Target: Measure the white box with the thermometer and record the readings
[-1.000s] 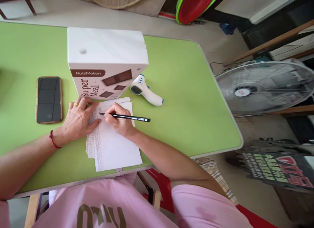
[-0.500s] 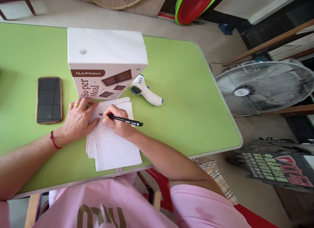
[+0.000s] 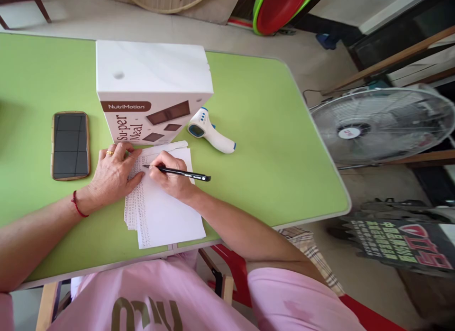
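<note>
My right hand [image 3: 171, 176] is closed around a black pen [image 3: 190, 174], its tip at the paper near my left thumb. Under it lies a white sheet of paper [image 3: 174, 222] with a column of small handwriting along its left side. My left hand [image 3: 115, 172] rests on the left part of the papers, its thumb and fingers apart. More written sheets [image 3: 131, 212] stick out beneath the top one on the left. Just beyond the fingers stands a white NutriMotion box [image 3: 156, 68], tall and upright.
A phone [image 3: 70, 145] lies on the green table [image 3: 277, 146] to the left. A white and blue infrared thermometer [image 3: 215, 134] is right of the box. Past the table's right edge stand a large fan [image 3: 380, 127] and a dark printed sign [image 3: 401, 245].
The pen's rear end has swung slightly to the right, while its tip stays at nearly the same spot. My left hand keeps its place on the papers.
</note>
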A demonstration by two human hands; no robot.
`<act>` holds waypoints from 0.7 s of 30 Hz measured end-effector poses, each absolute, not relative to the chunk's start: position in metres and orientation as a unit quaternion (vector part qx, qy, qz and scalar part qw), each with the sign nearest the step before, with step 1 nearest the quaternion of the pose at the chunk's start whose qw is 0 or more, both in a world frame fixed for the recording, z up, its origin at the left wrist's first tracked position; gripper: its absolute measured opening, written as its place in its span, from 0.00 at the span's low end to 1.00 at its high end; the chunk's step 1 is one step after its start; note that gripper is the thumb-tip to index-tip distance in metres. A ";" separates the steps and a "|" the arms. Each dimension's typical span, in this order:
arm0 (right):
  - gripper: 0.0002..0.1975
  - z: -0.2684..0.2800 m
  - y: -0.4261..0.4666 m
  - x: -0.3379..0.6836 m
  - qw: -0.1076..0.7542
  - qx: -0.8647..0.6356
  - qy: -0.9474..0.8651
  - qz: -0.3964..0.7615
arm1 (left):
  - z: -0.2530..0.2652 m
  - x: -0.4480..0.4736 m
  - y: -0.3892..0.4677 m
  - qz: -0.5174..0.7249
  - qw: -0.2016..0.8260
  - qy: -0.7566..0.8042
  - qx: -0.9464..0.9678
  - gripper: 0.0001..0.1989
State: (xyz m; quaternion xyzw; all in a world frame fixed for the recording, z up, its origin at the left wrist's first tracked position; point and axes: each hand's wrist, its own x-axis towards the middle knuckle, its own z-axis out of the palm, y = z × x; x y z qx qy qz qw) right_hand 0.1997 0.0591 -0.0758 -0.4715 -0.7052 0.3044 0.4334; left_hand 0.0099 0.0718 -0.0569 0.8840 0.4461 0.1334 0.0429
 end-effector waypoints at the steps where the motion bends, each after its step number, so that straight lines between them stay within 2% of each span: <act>1: 0.09 -0.076 0.059 0.200 0.436 -0.475 -0.701 0.304 | -0.057 0.010 0.072 0.133 0.044 0.446 0.884 0.26; 21: 0.08 -0.076 0.060 0.200 0.420 -0.491 -0.701 0.301 | -0.053 0.011 0.072 0.103 0.062 0.458 0.881 0.26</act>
